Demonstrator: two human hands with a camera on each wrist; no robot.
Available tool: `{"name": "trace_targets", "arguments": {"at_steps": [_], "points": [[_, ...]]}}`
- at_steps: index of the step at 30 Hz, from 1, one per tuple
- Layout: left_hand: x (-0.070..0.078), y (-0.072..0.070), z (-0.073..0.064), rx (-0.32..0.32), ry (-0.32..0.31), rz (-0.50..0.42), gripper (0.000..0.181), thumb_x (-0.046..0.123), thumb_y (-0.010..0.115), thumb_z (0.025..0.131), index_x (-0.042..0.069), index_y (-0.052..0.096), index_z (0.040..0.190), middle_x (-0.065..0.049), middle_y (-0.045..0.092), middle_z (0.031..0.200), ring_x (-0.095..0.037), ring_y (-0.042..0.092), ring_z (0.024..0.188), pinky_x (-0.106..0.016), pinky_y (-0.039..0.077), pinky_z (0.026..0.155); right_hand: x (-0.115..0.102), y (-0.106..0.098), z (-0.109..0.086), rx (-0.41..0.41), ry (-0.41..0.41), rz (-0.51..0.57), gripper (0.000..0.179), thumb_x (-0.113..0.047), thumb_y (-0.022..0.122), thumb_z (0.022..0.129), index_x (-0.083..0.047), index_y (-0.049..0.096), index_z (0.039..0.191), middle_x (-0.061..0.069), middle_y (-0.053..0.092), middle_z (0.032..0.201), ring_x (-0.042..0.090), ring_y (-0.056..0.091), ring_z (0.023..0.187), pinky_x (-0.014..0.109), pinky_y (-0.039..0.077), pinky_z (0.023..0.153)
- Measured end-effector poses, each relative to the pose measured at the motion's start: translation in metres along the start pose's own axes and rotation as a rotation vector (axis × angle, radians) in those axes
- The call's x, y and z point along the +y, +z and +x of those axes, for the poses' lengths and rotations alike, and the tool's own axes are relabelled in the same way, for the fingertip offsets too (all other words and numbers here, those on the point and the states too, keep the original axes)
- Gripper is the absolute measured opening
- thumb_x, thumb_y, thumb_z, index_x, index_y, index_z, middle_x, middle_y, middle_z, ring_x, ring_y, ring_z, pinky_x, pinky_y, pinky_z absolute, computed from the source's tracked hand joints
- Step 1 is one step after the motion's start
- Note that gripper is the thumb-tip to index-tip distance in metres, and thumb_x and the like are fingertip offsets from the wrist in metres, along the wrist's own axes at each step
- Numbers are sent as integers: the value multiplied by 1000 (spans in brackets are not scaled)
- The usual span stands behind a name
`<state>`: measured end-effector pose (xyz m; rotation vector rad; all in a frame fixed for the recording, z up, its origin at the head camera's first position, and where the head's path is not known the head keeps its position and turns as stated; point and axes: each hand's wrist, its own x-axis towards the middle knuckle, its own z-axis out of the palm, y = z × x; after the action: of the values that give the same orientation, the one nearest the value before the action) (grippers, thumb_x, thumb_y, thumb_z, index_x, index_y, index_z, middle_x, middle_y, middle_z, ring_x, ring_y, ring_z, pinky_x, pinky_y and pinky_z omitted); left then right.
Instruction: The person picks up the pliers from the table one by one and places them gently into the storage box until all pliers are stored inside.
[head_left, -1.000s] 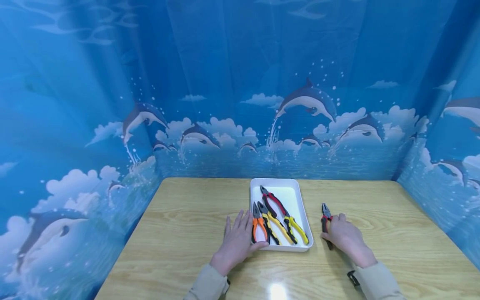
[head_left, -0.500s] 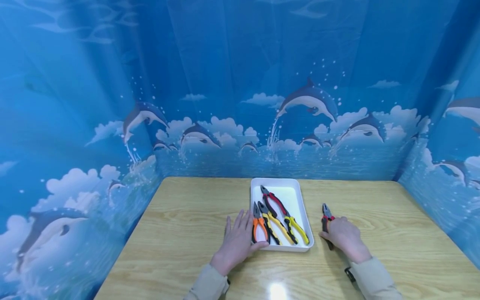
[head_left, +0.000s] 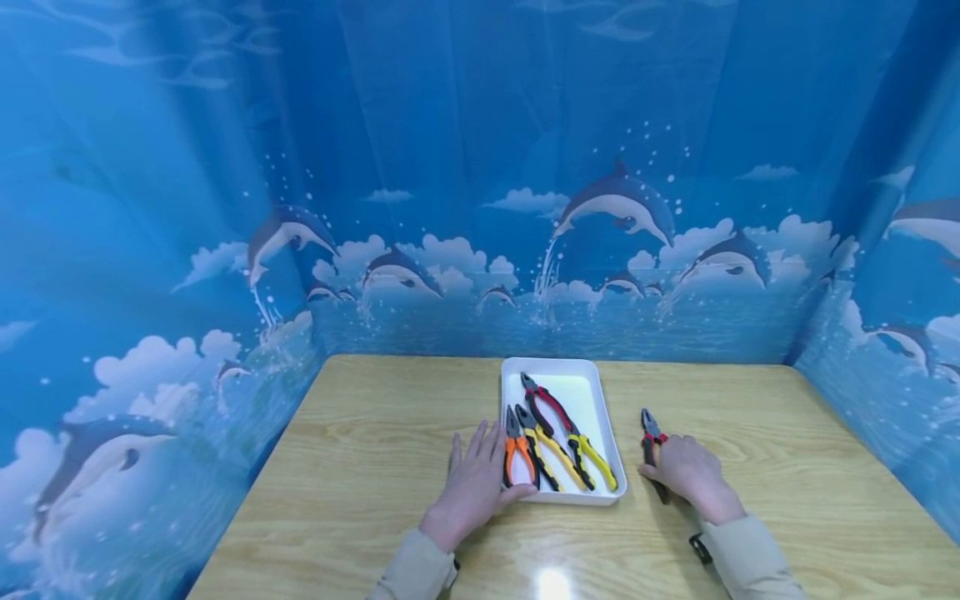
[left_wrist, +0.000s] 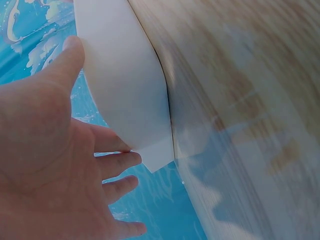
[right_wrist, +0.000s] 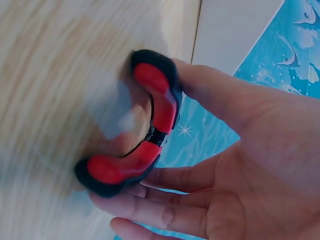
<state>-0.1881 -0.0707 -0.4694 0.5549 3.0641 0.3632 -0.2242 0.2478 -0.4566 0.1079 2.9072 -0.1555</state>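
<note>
My left hand (head_left: 472,487) lies against the near left corner of a white tray (head_left: 585,392). In the left wrist view its thumb touches the tray's rim (left_wrist: 92,92), with the other fingers extended along the wall. To the right of the tray my right hand (head_left: 690,471) holds red-and-black pliers (head_left: 649,448) by their handles, the grey nose pointing away from me. The right wrist view shows the spread handles (right_wrist: 162,117) between thumb and fingers, close over the tabletop. In the head view, part of the handles is hidden behind the hand.
Inside the tray lie orange-handled long-nose pliers (head_left: 517,445), yellow-and-black pliers (head_left: 558,454), red-and-black pliers (head_left: 555,407) and another yellow-and-black handle pair (head_left: 598,463). The wooden table (head_left: 397,417) backs onto a blue dolphin-print curtain (head_left: 450,167).
The right hand has shifted slightly left and toward me, and the pliers' nose has swung a little left. The left hand and the tray have stayed in place.
</note>
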Motion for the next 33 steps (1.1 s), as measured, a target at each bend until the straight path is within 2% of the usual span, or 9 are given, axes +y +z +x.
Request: {"name": "trace_targets", "arguments": {"at_steps": [6,19,28,33], "points": [[0,1,1,-10,-12,11,97,71,53,91,4,32,158,-15,26,166,-36,20,154,-68,15,120,3,1,-1,4,-15,21,55,-45,72,91,7,58,83,17,53,81,26,53,69,35,51,56],[0,3,3,-16,-14,10,98,72,52,91,4,31,159,-15,25,166,-35,19,154,-68,14,120,3,1,-2,-4,16,56,57,-44,72,91,11,57,86,20,51,84,25,53,67,30,47,54],[-1,4,3,-12,-9,5,98,72,52,91,4,31,159,-15,25,166,-36,19,154,-68,14,120,3,-1,-2,-1,10,53,52,-44,70,92,5,58,80,18,51,82,26,51,68,30,47,54],[-2,4,2,-13,-6,4,97,71,52,92,4,31,159,-15,25,166,-36,19,154,-68,14,120,4,1,-3,-2,7,70,47,-39,67,92,5,57,80,18,50,81,25,51,66,28,45,52]]}}
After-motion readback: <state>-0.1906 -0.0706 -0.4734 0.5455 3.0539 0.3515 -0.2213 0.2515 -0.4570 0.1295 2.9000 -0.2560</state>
